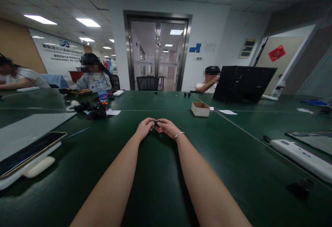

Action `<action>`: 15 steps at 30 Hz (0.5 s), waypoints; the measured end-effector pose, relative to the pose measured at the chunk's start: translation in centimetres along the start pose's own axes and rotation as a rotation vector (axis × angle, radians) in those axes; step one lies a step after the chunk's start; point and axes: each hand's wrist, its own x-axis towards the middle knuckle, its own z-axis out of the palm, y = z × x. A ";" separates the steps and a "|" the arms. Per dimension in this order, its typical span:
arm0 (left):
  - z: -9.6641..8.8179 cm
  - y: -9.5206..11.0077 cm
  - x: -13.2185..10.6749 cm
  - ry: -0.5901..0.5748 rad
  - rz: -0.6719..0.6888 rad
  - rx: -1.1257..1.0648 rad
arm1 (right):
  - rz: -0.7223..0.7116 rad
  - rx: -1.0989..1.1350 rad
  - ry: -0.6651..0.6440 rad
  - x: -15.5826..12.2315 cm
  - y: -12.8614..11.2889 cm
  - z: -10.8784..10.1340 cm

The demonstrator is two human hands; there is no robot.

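My left hand point(144, 129) and my right hand point(167, 128) meet above the green table point(155, 171), their fingers closed from both sides on a small black piece point(156, 123). The piece is mostly covered by the fingers, so its exact kind cannot be made out. A silver bangle point(180, 135) circles my right wrist. Beyond my right hand stands an open box point(200, 109) with pale sides. To the left of my hands lies a heap of black parts point(95, 110) beside a white slip of paper point(113, 112).
At left are a phone point(31, 151), a white earbud-like case point(40, 166) and a grey board point(33, 123). A water bottle point(102, 92) stands farther back. A black monitor point(242, 83) rises at right, with a white power strip point(303, 156) nearer. Several people sit around the table.
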 end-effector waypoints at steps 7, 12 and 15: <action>0.0 0.0 -0.2 0.024 0.011 -0.025 | -0.012 0.003 0.014 0.2 0.3 -0.3; 0.1 0.1 -0.2 0.014 -0.002 -0.023 | -0.016 0.024 0.001 0.3 0.3 -0.3; 0.1 0.3 -0.2 0.004 -0.010 -0.008 | -0.008 0.024 0.002 0.3 0.3 -0.3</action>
